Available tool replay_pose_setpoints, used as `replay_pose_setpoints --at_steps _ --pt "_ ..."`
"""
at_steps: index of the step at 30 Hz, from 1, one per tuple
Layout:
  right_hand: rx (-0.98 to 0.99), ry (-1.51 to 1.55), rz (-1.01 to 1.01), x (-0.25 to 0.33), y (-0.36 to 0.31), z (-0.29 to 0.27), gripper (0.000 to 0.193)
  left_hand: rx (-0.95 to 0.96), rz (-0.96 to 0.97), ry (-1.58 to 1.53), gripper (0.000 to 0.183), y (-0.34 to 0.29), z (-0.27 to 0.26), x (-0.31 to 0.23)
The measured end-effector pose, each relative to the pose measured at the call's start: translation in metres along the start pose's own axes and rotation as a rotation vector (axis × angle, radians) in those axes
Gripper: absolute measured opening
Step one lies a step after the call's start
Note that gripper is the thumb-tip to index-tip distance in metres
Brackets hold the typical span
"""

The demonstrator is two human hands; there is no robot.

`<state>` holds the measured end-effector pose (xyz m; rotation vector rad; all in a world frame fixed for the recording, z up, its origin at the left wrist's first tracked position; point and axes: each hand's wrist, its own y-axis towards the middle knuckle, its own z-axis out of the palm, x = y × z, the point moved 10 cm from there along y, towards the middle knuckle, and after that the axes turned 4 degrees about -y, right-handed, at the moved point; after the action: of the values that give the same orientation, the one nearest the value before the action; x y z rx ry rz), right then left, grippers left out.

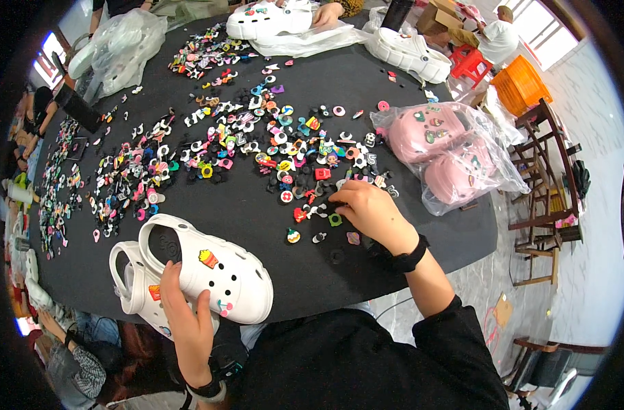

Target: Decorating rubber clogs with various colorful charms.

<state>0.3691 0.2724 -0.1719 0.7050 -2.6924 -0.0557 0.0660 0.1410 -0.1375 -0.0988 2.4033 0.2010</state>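
Observation:
A white clog [247, 277] with a fries charm [207, 258] and a cherry charm [224, 307] leans over a second white clog [125, 273] at the table's near edge. My left hand [190, 328] is closed on the upper clog's left side, partly covering the second one. To the right, my right hand [373, 212] reaches down into the near edge of a pile of shoe charms [285, 154]. Its fingers are bent together, and whatever lies between the tips is hidden. Close by are a green charm [335, 219], a round fruit-like charm [293, 236] and a planet-shaped charm [354, 238].
Pink clogs [442, 150] in a clear bag lie on the right of the black table [305, 273]. More white clogs [411, 55] and plastic bags [124, 51] are at the far side, where another person's hand [328, 14] touches a clog. Wooden stools [537, 191] stand beyond the right edge.

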Motion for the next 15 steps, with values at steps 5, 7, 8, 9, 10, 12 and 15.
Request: replay_pose_setpoints --at_steps 5,7,8,9,10,12,15 --pt "0.031 -0.025 -0.013 0.005 0.003 0.003 0.023 -0.008 0.002 0.013 0.054 -0.001 -0.001 0.002" --pt "0.039 0.025 0.043 -0.002 0.005 0.005 0.020 -0.011 0.013 0.010 0.054 0.000 -0.001 0.000" --pt "0.039 0.025 0.044 -0.006 0.005 0.010 0.020 -0.010 0.014 0.010 0.054 0.000 0.000 0.000" --pt "-0.023 0.084 0.053 -0.011 0.007 0.010 0.018 -0.008 0.011 0.019 0.054 0.000 0.000 0.001" --pt "-0.084 0.143 0.061 -0.015 0.008 0.007 0.017 -0.006 0.008 0.028 0.054 0.000 0.000 0.001" --pt "-0.067 0.214 0.100 -0.023 0.009 0.003 0.016 -0.006 0.013 0.025 0.054 0.000 0.000 0.000" --pt "-0.026 0.326 0.173 -0.037 0.008 0.005 0.018 -0.007 0.010 0.024 0.054 0.000 0.000 0.000"
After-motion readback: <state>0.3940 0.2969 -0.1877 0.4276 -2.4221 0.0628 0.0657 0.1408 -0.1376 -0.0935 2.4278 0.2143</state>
